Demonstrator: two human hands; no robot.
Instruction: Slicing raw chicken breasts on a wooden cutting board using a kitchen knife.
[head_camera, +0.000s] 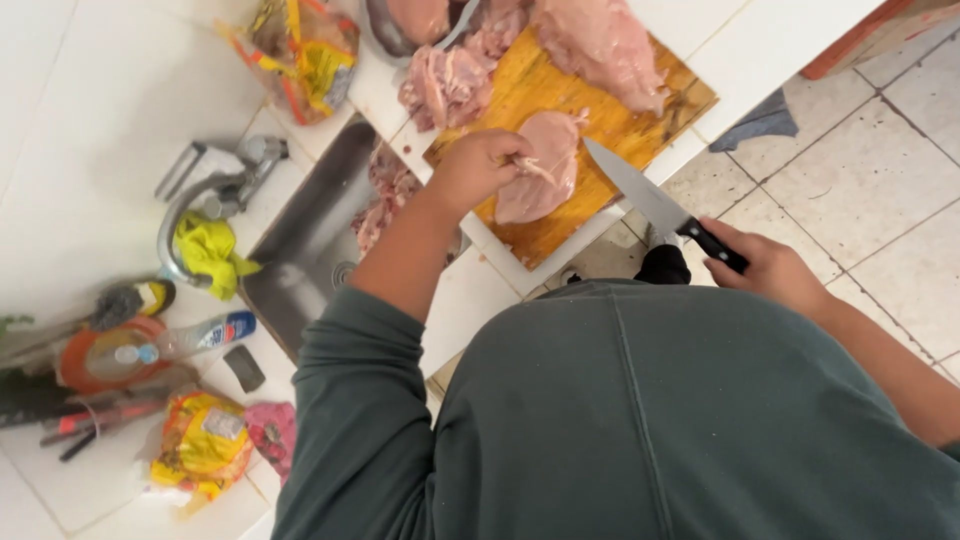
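The left hand (478, 168) is closed on the chicken (541, 165) on the board (530, 90); the right hand (770, 268) grips the knife (655, 203). The meat is judged soft and slippery, best pinned flat from above.

white tiled counter (90, 140) with steel sink (310, 240), pale tiled floor (850, 190)
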